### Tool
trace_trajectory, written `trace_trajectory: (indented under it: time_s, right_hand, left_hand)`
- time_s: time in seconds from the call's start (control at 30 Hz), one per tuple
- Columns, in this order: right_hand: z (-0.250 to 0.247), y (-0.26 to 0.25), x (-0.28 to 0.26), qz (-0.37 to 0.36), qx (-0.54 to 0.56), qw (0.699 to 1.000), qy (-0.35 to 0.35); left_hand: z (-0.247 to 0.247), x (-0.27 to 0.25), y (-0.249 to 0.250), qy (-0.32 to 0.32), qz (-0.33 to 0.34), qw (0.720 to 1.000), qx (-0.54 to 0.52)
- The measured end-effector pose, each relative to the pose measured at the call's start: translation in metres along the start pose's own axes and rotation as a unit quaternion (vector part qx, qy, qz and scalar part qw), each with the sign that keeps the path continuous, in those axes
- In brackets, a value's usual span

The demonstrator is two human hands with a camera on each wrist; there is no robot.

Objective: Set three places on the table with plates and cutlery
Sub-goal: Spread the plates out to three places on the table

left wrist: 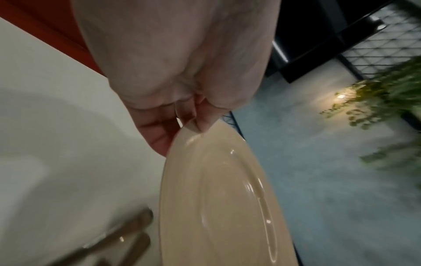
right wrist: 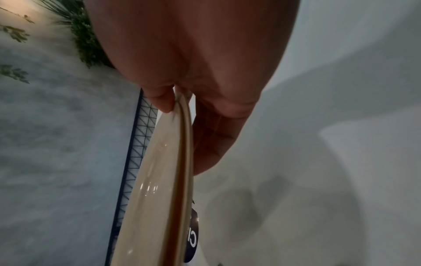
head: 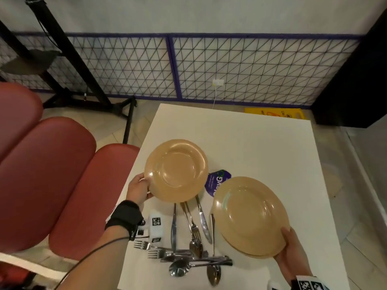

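The left hand pinches the rim of one tan plate, thumb on top and fingers curled underneath, holding it above the white worktop. The right hand grips a stack of plates by its near edge, fingers beneath. A pile of cutlery lies on the worktop between the hands.
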State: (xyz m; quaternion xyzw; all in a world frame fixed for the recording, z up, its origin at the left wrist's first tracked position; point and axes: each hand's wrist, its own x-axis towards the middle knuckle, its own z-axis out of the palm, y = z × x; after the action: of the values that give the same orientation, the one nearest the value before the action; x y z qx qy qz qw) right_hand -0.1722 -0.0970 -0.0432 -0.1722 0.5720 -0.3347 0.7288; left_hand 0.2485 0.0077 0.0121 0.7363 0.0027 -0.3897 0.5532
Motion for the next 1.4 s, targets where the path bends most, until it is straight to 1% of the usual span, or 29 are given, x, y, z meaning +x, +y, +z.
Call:
trace_trajectory:
  time_s: [0.1, 0.2, 0.33, 0.47, 0.63, 0.73, 0.8, 0.87, 0.93, 0.97, 1.0, 1.03, 1.07, 1.1, 1.13, 1.17, 1.2, 1.27, 1.4]
  right_hand:
    - [0.006, 0.008, -0.003, -0.004, -0.006, 1.000, 0.028]
    - [0.008, 0.016, -0.005, -0.007, -0.005, 0.999, 0.047]
    - [0.012, 0.024, -0.008, -0.001, 0.003, 0.998, 0.065]
    - [0.012, 0.029, -0.011, -0.002, -0.003, 0.997, 0.074]
    - [0.016, 0.031, -0.016, -0.016, -0.009, 0.997, 0.069]
    - [0.019, 0.031, -0.019, -0.018, -0.010, 0.998, 0.061]
    - [0.021, 0.029, -0.021, -0.017, -0.007, 0.998, 0.055]
    - [0.024, 0.028, -0.024, -0.015, -0.005, 0.999, 0.048]
    - [0.026, 0.028, -0.028, -0.013, -0.002, 0.999, 0.037]
    - [0.027, 0.028, -0.030, -0.013, 0.001, 0.999, 0.030]
    - [0.028, 0.028, -0.032, -0.012, 0.003, 1.000, 0.023]
    - [0.029, 0.027, -0.035, -0.010, 0.004, 1.000, 0.016]
    - [0.030, 0.027, -0.037, -0.007, 0.004, 1.000, 0.011]
    - [0.031, 0.026, -0.040, -0.006, 0.005, 1.000, 0.001]
    - [0.031, 0.025, -0.042, -0.005, 0.003, 1.000, -0.006]
    - [0.031, 0.024, -0.044, -0.004, 0.002, 1.000, -0.009]
    - [0.031, 0.023, -0.046, -0.004, 0.001, 1.000, -0.011]
    - [0.028, 0.021, -0.049, -0.007, -0.002, 1.000, -0.015]
    - [0.014, 0.015, -0.055, -0.012, 0.001, 1.000, -0.011]
  left_hand:
    - [-0.017, 0.047, -0.003, 0.061, -0.039, 0.997, -0.006]
    - [-0.028, 0.084, -0.010, 0.102, -0.077, 0.992, -0.008]
    - [-0.041, 0.120, -0.028, 0.119, -0.101, 0.988, 0.009]
    - [-0.049, 0.139, -0.037, 0.122, -0.120, 0.985, 0.020]
    - [-0.051, 0.142, -0.043, 0.104, -0.124, 0.987, -0.007]
    - [-0.054, 0.135, -0.043, 0.109, -0.127, 0.985, -0.026]
    - [-0.059, 0.123, -0.048, 0.121, -0.122, 0.985, -0.015]
    - [-0.063, 0.102, -0.050, 0.149, -0.100, 0.984, -0.021]
    - [-0.060, 0.067, -0.049, 0.167, -0.051, 0.984, -0.020]
    - [-0.054, 0.047, -0.047, 0.159, -0.025, 0.987, 0.001]
    - [-0.044, 0.026, -0.045, 0.122, -0.005, 0.992, 0.034]
    - [-0.033, 0.006, -0.044, 0.056, 0.007, 0.996, 0.070]
    - [-0.018, -0.013, -0.044, -0.026, 0.014, 0.994, 0.109]
    - [-0.003, -0.029, -0.045, -0.107, 0.017, 0.983, 0.149]
    - [0.012, -0.043, -0.048, -0.174, 0.019, 0.968, 0.183]
    - [0.027, -0.055, -0.051, -0.222, 0.023, 0.952, 0.209]
    - [0.040, -0.063, -0.055, -0.252, 0.030, 0.941, 0.224]
    - [0.061, -0.076, -0.062, -0.260, 0.041, 0.935, 0.238]
    - [0.087, -0.091, -0.063, -0.231, 0.059, 0.937, 0.254]
